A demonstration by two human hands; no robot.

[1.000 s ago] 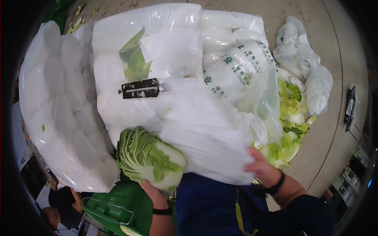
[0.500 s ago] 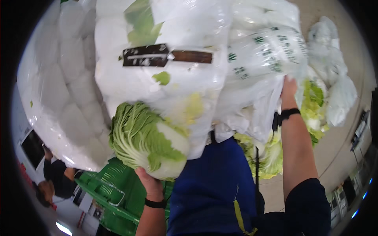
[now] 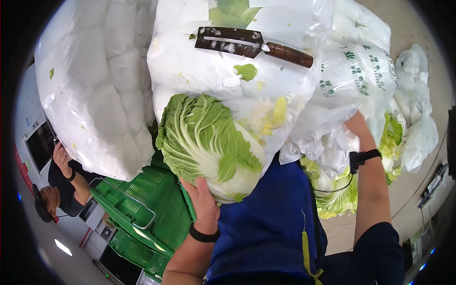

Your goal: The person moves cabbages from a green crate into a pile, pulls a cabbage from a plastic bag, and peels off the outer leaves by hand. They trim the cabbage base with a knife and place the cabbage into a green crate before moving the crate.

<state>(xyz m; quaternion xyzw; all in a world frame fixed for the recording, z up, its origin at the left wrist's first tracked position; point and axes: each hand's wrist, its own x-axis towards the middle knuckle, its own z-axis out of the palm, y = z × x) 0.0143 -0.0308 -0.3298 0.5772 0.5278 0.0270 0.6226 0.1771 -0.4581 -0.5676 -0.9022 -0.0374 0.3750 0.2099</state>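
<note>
A large napa cabbage point(image 3: 204, 142) lies at the near edge of the white plastic-wrapped packs, green leaves to the upper left and pale base to the lower right. My left hand point(image 3: 202, 197) holds it from below at its near side; some fingers are hidden beneath it. At the right, my right hand point(image 3: 358, 126) grips the edge of a crumpled white plastic sheet point(image 3: 318, 137), its fingertips partly hidden in the folds. Beyond the cabbage, a slotted peeling knife point(image 3: 232, 42) with a brown wooden handle point(image 3: 289, 54) lies flat on the plastic, apart from both hands.
Green crates point(image 3: 137, 204) stand at the lower left. Another wrapped pack point(image 3: 95, 95) bulges at the left; a clear printed bag point(image 3: 356, 71) lies at the right. More cabbages point(image 3: 337, 194) sit below my right hand. A co-worker point(image 3: 66, 190) is at far left. Leaf scraps point(image 3: 246, 71) lie about.
In the view, the packs, knife and cabbage have shifted right, with the knife higher up. My left hand stays on the cabbage, and my right hand stays at the white plastic.
</note>
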